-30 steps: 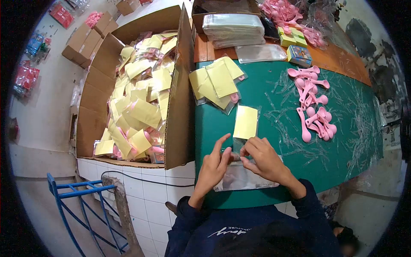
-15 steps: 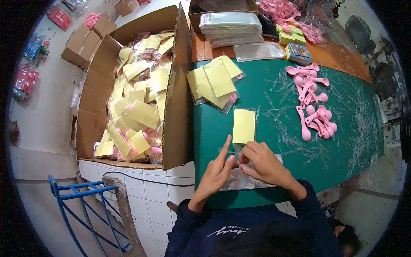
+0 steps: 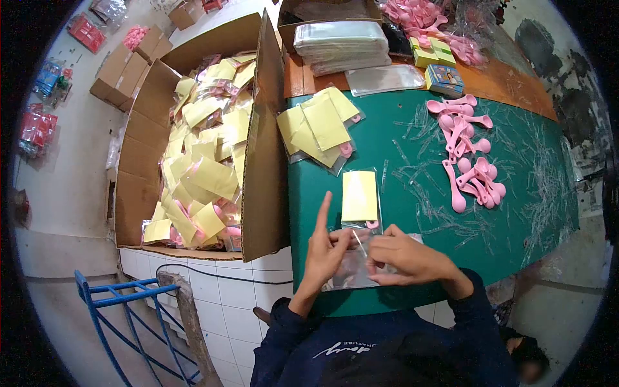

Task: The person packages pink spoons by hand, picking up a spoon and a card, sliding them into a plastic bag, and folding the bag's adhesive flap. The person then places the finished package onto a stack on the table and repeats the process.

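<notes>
A clear plastic bag with a yellow card and a bit of pink spoon at its lower end lies before me on the green table. My left hand pinches the bag's near end between thumb and curled fingers, its index finger pointing straight up. Close beside it, my right hand is closed in a pinch on a thin, pale strip that stretches between the hands. Under both hands lie more clear bags, partly hidden.
Several filled bags with yellow cards lie further back. Pink spoons and scattered clear strips are on the right. A large cardboard box of filled bags stands left. Stacked clear bags and small boxes sit behind.
The bag with the card has shifted slightly left and nearer, now showing pink spoon below the card. My hands have drawn slightly apart, with a pale strip between them.
</notes>
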{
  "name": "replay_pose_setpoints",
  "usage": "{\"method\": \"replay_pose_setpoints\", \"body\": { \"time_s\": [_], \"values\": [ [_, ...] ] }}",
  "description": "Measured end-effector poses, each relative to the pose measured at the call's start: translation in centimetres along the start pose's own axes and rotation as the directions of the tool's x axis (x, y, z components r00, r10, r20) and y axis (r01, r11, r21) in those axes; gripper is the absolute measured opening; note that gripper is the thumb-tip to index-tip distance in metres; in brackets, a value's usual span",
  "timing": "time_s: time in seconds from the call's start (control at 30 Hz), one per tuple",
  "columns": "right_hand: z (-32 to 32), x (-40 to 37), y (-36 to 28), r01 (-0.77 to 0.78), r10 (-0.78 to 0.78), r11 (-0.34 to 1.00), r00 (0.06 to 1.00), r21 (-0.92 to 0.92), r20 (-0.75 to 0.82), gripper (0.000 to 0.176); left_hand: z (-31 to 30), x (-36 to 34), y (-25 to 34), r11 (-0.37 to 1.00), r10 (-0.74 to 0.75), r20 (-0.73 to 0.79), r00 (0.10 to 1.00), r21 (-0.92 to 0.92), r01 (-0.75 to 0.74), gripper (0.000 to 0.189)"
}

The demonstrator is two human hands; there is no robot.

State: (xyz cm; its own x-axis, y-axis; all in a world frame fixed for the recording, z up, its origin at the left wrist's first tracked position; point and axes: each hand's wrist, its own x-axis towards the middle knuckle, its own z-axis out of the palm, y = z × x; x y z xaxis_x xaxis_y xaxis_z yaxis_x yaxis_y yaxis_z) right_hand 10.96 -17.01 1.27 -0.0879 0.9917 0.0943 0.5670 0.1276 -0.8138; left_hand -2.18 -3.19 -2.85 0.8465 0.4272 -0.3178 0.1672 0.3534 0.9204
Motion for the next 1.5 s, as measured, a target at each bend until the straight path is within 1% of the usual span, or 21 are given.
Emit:
{"method": "replay_pose_setpoints", "body": {
  "time_s": [0.03,0.1,0.13,0.17,0.2,0.23,0.27,0.3,0.4,0.43,0.5,0.53,0.6,0.7,0.8,0.9,1.0,1.1,1.3,1.43,1.5],
  "values": [
    [-1.3,-0.4,-0.2,0.028,-0.034,0.995,0.997,0.096,0.062,0.018,0.2,0.1,0.3,0.995,-0.002,-0.037,0.999,-0.099,-0.002,0.061],
    [-6.1,-2.3,0.7,-0.073,0.024,0.945,0.988,0.320,0.155,0.018,-1.0,-0.1,0.6,0.999,-0.040,0.141,0.989,-0.016,0.043,0.049],
    [-8.9,-3.4,2.0,0.006,-0.067,0.911,0.989,0.412,0.133,0.017,-1.5,-0.2,0.8,0.998,-0.064,0.226,0.972,0.031,0.058,0.044],
    [-11.7,-5.1,3.5,0.125,-0.140,0.922,0.990,0.368,0.016,0.017,-1.8,-0.3,0.2,0.995,-0.075,0.195,0.978,0.075,0.061,0.033],
    [-14.0,-7.8,5.9,0.110,-0.009,0.918,0.966,0.381,-0.257,0.016,-1.8,-0.4,0.1,0.996,-0.073,0.185,0.980,0.059,0.064,0.030],
    [-16.9,-9.1,6.9,-0.216,0.308,0.945,0.837,0.246,-0.452,0.018,-1.6,-0.5,0.0,0.997,-0.071,0.177,0.982,0.040,0.065,0.027],
    [-19.2,-11.5,10.4,-0.582,0.392,0.809,0.637,-0.082,-0.664,0.018,-1.5,-0.6,-0.2,0.998,-0.069,0.170,0.983,0.019,0.067,0.026],
    [-20.5,-12.9,13.2,-0.860,0.298,0.429,0.423,-0.276,-0.856,0.020,-1.4,-0.7,-0.2,0.998,-0.059,0.188,0.980,0.026,0.055,0.025],
    [-15.2,-11.1,8.6,-0.843,0.332,0.137,0.535,-0.521,-0.777,0.029,-1.2,-0.7,0.0,0.999,-0.035,0.212,0.977,0.015,0.032,0.024],
    [-12.6,-9.5,7.6,-0.535,0.145,0.740,0.718,-0.407,-0.681,0.039,-0.9,-1.0,0.4,0.999,-0.040,0.212,0.977,-0.005,0.042,0.024],
    [-6.2,-5.3,3.1,-0.328,0.286,0.944,0.873,-0.042,-0.394,0.058,-0.8,-1.2,0.3,0.996,-0.053,0.227,0.972,-0.053,0.066,0.025],
    [-3.3,-4.1,1.9,-0.377,0.371,0.925,0.882,0.035,-0.290,0.062,-0.7,-1.3,0.1,0.993,-0.074,0.228,0.971,-0.073,0.093,0.025],
    [0.9,-2.4,0.4,-0.388,0.340,0.919,0.869,-0.068,-0.359,0.049,-0.7,-1.7,-0.2,0.983,-0.124,0.230,0.965,-0.107,0.152,0.025],
    [2.6,-2.4,1.6,-0.344,0.347,0.934,0.815,0.096,-0.464,0.030,-1.0,-2.7,0.3,0.979,-0.150,0.282,0.948,-0.091,0.182,0.026],
    [2.1,-2.6,1.3,-0.309,0.365,0.931,0.777,0.195,-0.513,0.016,-2.0,-2.9,0.0,0.948,-0.158,0.302,0.940,-0.221,0.230,0.021],
    [2.1,-2.9,1.7,-0.268,0.319,0.948,0.805,0.175,-0.501,0.014,-0.9,-3.0,-0.4,0.964,0.011,0.095,0.995,0.262,-0.036,0.015],
    [2.2,-2.9,1.6,-0.287,0.369,0.928,0.803,0.240,-0.468,0.012,-0.4,-2.6,0.0,0.820,0.155,0.143,0.978,0.533,-0.208,0.013],
    [2.4,-3.2,1.0,-0.372,0.571,0.799,0.715,0.473,-0.403,0.010,0.3,-2.5,-0.1,0.845,0.149,0.082,0.985,0.506,-0.170,0.015],
    [3.6,-3.0,1.4,-0.337,0.753,0.537,0.606,0.773,-0.259,0.013,0.9,-2.6,-0.3,0.866,0.133,0.007,0.991,0.485,-0.120,0.013],
    [4.6,-2.7,1.6,-0.270,0.757,0.552,0.559,0.789,-0.338,0.012,0.8,-2.5,-1.0,0.870,0.094,-0.034,0.995,0.488,-0.066,0.012],
    [4.7,-2.4,1.4,-0.269,0.771,0.555,0.521,0.787,-0.366,0.012,0.8,-2.4,-1.6,0.933,0.046,-0.083,0.995,0.360,-0.013,0.012]
  ]
}}
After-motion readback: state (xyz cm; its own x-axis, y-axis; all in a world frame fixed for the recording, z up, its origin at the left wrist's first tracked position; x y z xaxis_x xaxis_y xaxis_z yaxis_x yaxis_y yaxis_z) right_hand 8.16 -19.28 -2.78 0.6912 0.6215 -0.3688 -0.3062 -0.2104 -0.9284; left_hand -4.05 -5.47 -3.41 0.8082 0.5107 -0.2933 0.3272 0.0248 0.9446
